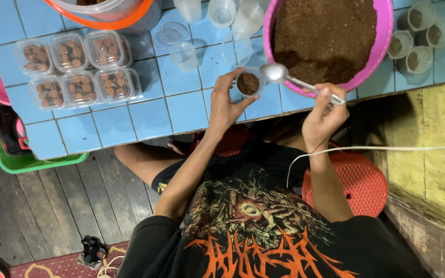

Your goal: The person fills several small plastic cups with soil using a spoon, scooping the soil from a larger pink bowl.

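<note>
Shirt (263,231): we wear a black short-sleeved tee.
Print: orange jagged lettering beneath a green-brown creature picture.
Arms: ours are bare below the sleeves.

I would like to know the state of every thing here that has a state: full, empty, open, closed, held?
small cup: held by left hand, filled with brown powder
spoon: held by right hand, empty
pink basin: nearly full of powder
six clear boxes: closed, filled
cups at right: filled, open
upper cups: empty
</note>
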